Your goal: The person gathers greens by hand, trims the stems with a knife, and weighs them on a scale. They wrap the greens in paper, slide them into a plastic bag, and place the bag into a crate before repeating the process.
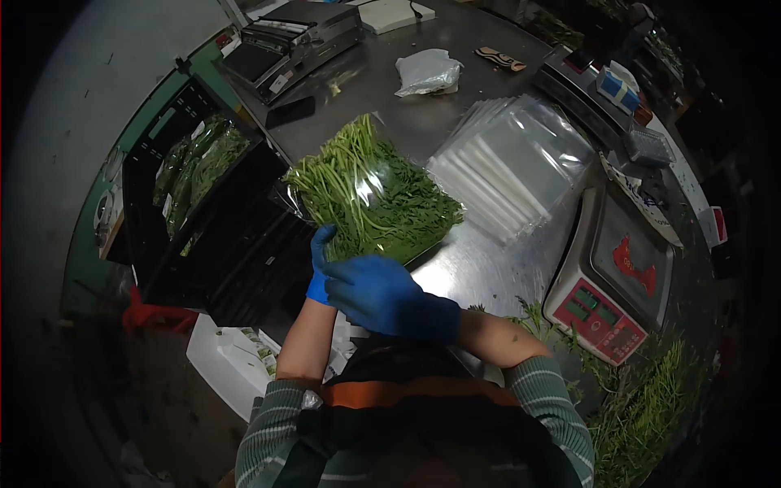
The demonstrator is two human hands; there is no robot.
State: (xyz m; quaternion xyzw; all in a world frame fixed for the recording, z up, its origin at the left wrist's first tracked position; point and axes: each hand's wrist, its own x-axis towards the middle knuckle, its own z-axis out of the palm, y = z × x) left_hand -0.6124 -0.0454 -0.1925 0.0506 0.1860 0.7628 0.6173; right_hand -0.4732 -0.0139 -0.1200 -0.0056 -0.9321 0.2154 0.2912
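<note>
Both hands in blue gloves, crossed at the table edge. Right hand (381, 293) over the left, fingers curled on the near end of the clear bag of greens (370, 195). Left hand (320, 264) mostly hidden under it, fingertips up against the bag's near-left corner; grip impossible to tell. Bag lying on the steel table (480, 260), stems pointing away. Stack of empty clear bags (512, 167) just beside, right. Scale (614, 276) further right, loose greens (643, 407) near it. Black crate (203, 220) with bagged greens left.
</note>
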